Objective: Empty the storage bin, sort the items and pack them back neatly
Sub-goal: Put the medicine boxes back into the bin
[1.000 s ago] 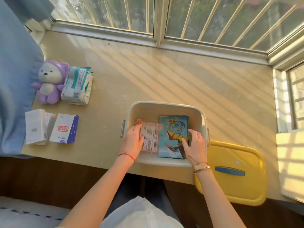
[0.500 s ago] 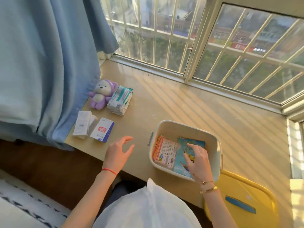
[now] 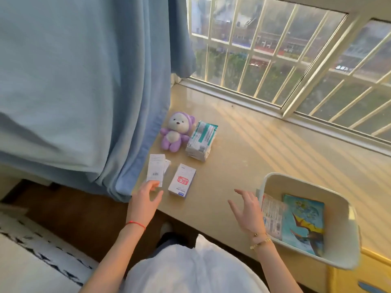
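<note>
Hands over the sill, bin at right with two flat items inside

Left hand (image 3: 146, 197) sits at the near end of the tall white box (image 3: 156, 172), fingers relaxed and slightly spread, fingertips at or just over the box's near edge; can't tell if they actually touch. Nothing gripped. Red string on that wrist.

Right hand (image 3: 247, 210) hovers above the window ledge (image 3: 264, 149), fingers splayed wide, holding nothing, just left of the bin's near-left corner. Gold bracelets on the wrist.

Storage bin (image 3: 342, 235): cream, on the ledge at lower right, partly hanging over the front edge. Inside, lying flat side by side: printed packet (image 3: 273, 216) on the left, blue dinosaur book (image 3: 304, 223) on the right.

Out on the ledge, left side:
- white box with red stamp (image 3: 182, 179), just beside the tall white box
- purple plush bear (image 3: 176, 130) further back, against the blue curtain (image 3: 84, 81)
- teal-and-white wrapped pack (image 3: 202, 140), touching or nearly touching the bear's right side

Yellow lid (image 3: 359, 275) with blue handle shows below the bin at the bottom right corner.
</note>
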Tool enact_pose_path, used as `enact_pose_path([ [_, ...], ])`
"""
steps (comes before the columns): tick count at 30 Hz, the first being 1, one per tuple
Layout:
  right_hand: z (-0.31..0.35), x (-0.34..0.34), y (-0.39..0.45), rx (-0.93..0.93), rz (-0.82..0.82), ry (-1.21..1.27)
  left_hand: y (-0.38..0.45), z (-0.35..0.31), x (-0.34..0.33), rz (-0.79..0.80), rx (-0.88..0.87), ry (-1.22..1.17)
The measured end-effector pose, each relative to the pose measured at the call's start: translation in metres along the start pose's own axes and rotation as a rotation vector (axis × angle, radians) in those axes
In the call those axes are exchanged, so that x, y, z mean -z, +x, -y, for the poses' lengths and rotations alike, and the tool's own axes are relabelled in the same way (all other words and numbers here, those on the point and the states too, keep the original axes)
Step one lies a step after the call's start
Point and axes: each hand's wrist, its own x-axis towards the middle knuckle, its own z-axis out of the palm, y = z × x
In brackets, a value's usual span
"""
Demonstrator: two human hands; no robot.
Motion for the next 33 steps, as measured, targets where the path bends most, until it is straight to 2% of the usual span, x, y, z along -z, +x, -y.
enact_pose_path([
  [9,0.083,-0.126,0.051,-0.302,0.133,0.141,0.068,0.054,0.016,0.199,-0.108,-0.001],
  [15,0.081,-0.181,0.083,-0.504,0.187,0.208,0.106,0.072,-0.016,0.318,-0.124,0.027],
  [21,0.063,-0.230,0.108,-0.623,0.197,0.300,0.140,0.086,-0.056,0.338,-0.068,0.042],
  [26,0.051,-0.250,0.111,-0.622,0.135,0.344,0.156,0.092,-0.089,0.351,-0.032,0.042],
  [33,0.025,-0.218,0.102,-0.685,-0.092,0.411,0.158,0.083,-0.141,0.432,0.071,0.080],
])
